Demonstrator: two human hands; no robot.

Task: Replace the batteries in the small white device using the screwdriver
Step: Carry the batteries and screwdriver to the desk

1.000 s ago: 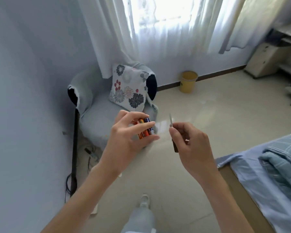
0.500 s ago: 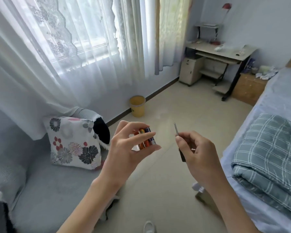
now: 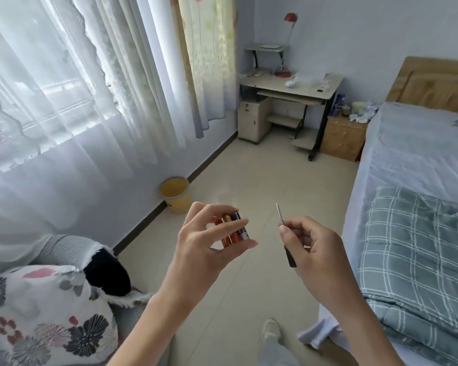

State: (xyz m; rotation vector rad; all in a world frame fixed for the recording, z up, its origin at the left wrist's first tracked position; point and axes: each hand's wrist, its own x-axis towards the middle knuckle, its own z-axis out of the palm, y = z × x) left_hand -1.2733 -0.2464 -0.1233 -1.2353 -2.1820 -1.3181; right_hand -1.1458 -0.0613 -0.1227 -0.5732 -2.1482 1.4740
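While the left hand pinches the batteries between thumb and fingers, the right hand grips the screwdriver, tip raised, hands apart.

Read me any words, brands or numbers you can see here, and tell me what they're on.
On the batteries in the left hand: coloured labels, print too blurred to read.
On the screwdriver in the right hand: no marking visible.
No readable text anywhere else.
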